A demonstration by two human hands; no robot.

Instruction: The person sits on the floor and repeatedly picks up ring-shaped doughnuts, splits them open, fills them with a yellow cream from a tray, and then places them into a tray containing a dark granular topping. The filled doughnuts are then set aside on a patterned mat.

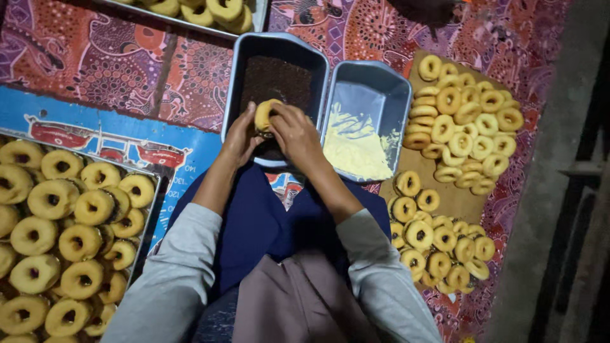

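Observation:
My left hand (pixel 240 138) and my right hand (pixel 296 132) together hold one pale doughnut (pixel 265 114), tilted on edge, over the near end of a grey metal pan (pixel 234 89) filled with dark brown sprinkles. Both hands grip the doughnut from opposite sides, and fingers cover part of it. Beside that pan on the right stands a second grey pan (pixel 400 95) holding yellow grated topping heaped in its near half.
A tray (pixel 151 216) at the left is packed with several plain doughnuts. More doughnuts (pixel 460 124) lie piled on brown paper (pixel 448 197) at the right. Another tray of doughnuts (pixel 257 19) sits at the top edge. A patterned cloth covers the floor; my knees fill the bottom middle.

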